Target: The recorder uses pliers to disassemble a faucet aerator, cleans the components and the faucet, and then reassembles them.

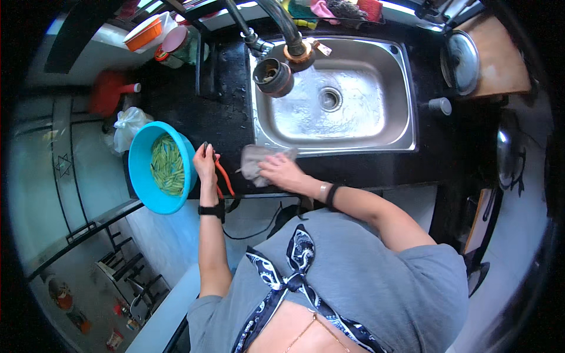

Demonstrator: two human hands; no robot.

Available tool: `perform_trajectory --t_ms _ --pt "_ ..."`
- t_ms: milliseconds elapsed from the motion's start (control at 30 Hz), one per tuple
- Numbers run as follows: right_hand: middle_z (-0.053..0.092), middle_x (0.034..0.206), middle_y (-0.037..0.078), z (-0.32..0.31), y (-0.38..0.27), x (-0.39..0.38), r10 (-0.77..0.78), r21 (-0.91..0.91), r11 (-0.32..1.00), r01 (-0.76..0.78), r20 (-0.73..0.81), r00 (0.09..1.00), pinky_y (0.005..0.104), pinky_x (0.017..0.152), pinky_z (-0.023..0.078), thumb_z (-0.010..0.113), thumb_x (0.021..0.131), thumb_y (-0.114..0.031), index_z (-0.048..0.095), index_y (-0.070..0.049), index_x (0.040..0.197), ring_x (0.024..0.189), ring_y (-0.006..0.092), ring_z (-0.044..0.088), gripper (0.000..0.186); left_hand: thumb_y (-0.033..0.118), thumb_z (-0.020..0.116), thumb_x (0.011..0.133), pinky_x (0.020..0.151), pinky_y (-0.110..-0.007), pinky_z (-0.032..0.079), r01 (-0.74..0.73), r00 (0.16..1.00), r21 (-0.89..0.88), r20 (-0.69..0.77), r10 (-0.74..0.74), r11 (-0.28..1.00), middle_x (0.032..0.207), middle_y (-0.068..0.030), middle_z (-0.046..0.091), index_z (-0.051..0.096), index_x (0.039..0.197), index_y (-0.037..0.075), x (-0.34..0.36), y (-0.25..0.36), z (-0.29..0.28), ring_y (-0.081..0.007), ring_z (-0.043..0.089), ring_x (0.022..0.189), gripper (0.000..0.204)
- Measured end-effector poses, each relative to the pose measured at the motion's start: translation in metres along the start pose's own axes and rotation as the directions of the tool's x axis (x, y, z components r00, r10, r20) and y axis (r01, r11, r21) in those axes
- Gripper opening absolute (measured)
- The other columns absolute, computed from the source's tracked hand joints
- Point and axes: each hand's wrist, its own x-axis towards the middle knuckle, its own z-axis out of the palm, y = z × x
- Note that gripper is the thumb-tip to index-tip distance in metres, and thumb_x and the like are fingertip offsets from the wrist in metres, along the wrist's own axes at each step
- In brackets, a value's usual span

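My left hand (205, 163) is closed on a dark metal tool with orange-red handles (225, 179), apparently scissors or shears, beside a light-blue basin (141, 170). Inside the basin are cut green vegetable pieces (168, 165), which look like beans. My right hand (283, 175) lies on a crumpled grey-beige cloth (253, 160) at the near left corner of the sink, its fingers apart on top of the cloth. The steel sink (371, 106) is wet, with a drain in the middle.
Taps (292, 44) and a dark cylinder (273, 82) hang over the sink's back left. A white bag (132, 122) sits behind the basin. A small cup (440, 106), a round lid (465, 62) and a wooden board (500, 59) are at the right. The black counter (353, 169) ends just in front of me.
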Motion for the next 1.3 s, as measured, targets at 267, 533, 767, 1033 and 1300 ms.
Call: perform_trajectory --t_ms 267,533,767,1033,1300 --pt "0.057 0.089 0.014 -0.149 0.114 -0.233 0.714 -0.121 0.616 -0.778 -0.33 0.617 0.0425 0.077 0.043 0.054 0.068 -0.006 0.054 -0.005 0.093 0.091 0.0303 0.053 0.024 0.022 0.054 0.081 0.068 -0.035 0.046 -0.23 0.953 0.498 -0.06 0.298 0.836 0.085 -0.015 0.063 0.059 0.103 0.003 0.044 -0.016 0.053 -0.0278 0.061 0.074 0.03" --pt "0.049 0.113 0.013 -0.203 0.13 -0.339 0.838 -0.377 0.173 -0.91 -0.429 0.338 0.0424 0.082 0.041 0.056 0.076 -0.018 0.049 -0.01 0.109 0.101 0.0345 0.048 0.035 0.018 0.062 0.075 0.083 -0.041 0.041 0.015 0.963 0.627 -0.217 0.157 0.779 0.104 -0.013 0.056 0.06 0.105 0.011 0.054 -0.023 0.063 -0.0302 0.052 0.096 0.031" --pt "0.049 0.114 0.019 -0.252 0.219 -0.301 0.854 0.034 0.215 -0.976 -0.492 0.171 0.0383 0.091 0.038 0.064 0.075 -0.03 0.05 0.0 0.104 0.106 0.0338 0.047 0.044 0.02 0.058 0.079 0.068 -0.027 0.045 -0.288 0.957 -0.078 -0.05 0.284 0.955 0.091 -0.0063 0.059 0.055 0.107 -0.001 0.026 0.032 0.146 -0.0153 0.055 0.081 0.035" --pt "0.042 0.113 0.024 -0.284 0.301 -0.245 0.841 -0.221 0.144 -0.965 -0.486 0.237 0.0438 0.087 0.039 0.074 0.065 -0.023 0.036 -0.01 0.124 0.105 0.0385 0.043 0.071 0.013 0.058 0.081 0.079 -0.035 0.045 0.69 0.716 -0.685 0.693 -0.084 0.234 0.093 -0.0098 0.057 0.051 0.104 0.006 0.009 0.054 0.281 -0.0239 0.054 0.092 0.025" --pt "0.052 0.104 0.009 -0.313 0.213 -0.128 0.857 0.268 0.496 -0.826 0.001 0.516 0.0317 0.081 0.043 0.072 0.063 -0.01 0.048 -0.01 0.116 0.095 0.0192 0.051 0.058 0.015 0.047 0.084 0.081 -0.038 0.048 0.649 0.751 -0.722 0.658 -0.052 0.239 0.097 -0.0118 0.056 0.046 0.11 0.002 0.007 0.1 0.308 -0.0251 0.056 0.093 0.029"
